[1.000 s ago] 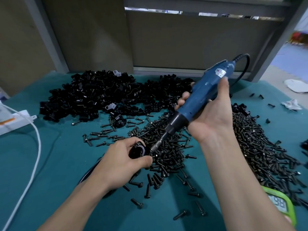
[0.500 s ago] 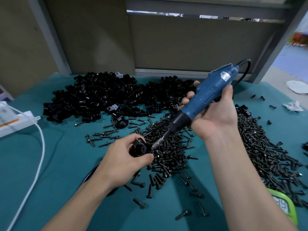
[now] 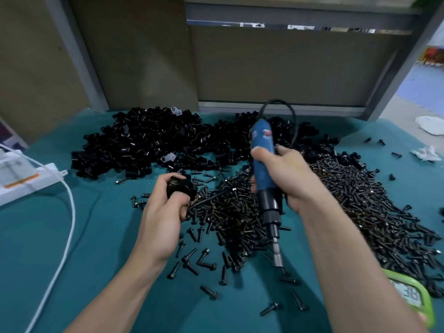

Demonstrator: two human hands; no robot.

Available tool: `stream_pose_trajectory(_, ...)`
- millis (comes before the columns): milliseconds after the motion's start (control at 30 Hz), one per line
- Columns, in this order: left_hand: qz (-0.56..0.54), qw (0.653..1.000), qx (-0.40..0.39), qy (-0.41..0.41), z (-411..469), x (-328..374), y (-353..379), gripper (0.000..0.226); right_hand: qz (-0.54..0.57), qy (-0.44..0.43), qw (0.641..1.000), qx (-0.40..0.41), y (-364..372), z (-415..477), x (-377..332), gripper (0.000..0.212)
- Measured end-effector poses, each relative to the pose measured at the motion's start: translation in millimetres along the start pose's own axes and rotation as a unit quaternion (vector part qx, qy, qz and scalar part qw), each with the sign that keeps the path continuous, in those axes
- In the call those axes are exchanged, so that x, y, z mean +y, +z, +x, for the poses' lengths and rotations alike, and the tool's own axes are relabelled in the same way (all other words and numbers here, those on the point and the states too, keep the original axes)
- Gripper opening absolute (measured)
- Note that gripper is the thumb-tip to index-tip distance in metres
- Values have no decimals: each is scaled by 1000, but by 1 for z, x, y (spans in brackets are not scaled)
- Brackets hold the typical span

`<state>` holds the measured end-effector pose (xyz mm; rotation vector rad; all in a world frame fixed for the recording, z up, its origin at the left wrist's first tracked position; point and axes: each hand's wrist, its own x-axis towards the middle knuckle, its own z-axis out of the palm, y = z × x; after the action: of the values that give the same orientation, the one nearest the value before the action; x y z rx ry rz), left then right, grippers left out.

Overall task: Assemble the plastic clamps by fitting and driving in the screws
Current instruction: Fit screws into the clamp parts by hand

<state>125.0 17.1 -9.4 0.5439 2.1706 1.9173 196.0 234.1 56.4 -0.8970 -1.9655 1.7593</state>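
A white power strip (image 3: 26,181) lies at the far left on the teal mat (image 3: 72,272), and a white cable (image 3: 69,212) runs from it toward the near edge. Along the back of the mat, a wide heap of black plastic clamps (image 3: 144,145) spreads from the left to past centre.

The left hand (image 3: 163,217) is held above the mat just in front of this heap, with fingers and thumb curled round one black clamp (image 3: 179,186). The clamp is motion-blurred, so it cannot be told whether a screw sits in it. Loose screws (image 3: 192,260) lie scattered beside the left wrist. To the right of this hand, a dense centre pile of screws (image 3: 230,212) covers the middle of the mat.

The right hand (image 3: 290,181) wraps round the blue body of the electric screwdriver (image 3: 263,164). The tool is held nearly upright and apart from the clamp, with the bit (image 3: 276,248) pointing down over the near edge of the centre pile. Its black cord (image 3: 276,100) loops up behind it.

The right forearm crosses over a second, larger pile of screws (image 3: 374,207) and hides part of it. A green timer (image 3: 418,296) sits at the near right corner, partly cut off by the frame edge. Farther back on the right lie a few stray black parts (image 3: 396,155) and a crumpled white rag (image 3: 426,152).
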Motion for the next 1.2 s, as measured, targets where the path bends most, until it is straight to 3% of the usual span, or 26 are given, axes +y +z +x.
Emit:
stream_pose_trajectory(100, 100, 993, 1, 58, -2, 4, -1, 32, -160, -33, 986, 42, 20, -6, 7, 30)
stream_pose_trajectory(233, 170, 980, -7, 101, -4, 1, 2, 51, -218, -19, 975, 38, 31, -6, 16, 38)
stream_pose_trajectory(300, 161, 982, 5, 101, -4, 0, 3, 48, -148, 1, 989, 23, 32, -5, 17, 44)
stream_pose_trajectory(367, 145, 985, 15, 90, -4, 0, 3, 44, -6, 21, 1000, -19, 30, -3, 16, 41)
stream_pose_trajectory(467, 81, 995, -6, 55, -3, -1, 4, 33, 224, 35, 968, -107, 24, -7, 8, 40)
stream_pose_trajectory(533, 22, 999, -24, 32, -3, 1, 5, 28, 297, 43, 942, -151, 21, -10, 2, 40)
stream_pose_trajectory(667, -41, 998, -38, -9, 0, 0, 5, 33, 334, 65, 922, -183, 14, -10, -3, 54)
stream_pose_trajectory(967, -19, 998, -56, -1, 2, -4, 5, 40, 352, 94, 920, -145, 5, -7, 0, 58)
stream_pose_trajectory(1200, 15, 998, -61, 3, 1, -5, 6, 32, 366, 89, 917, -131, 5, -5, -1, 74)
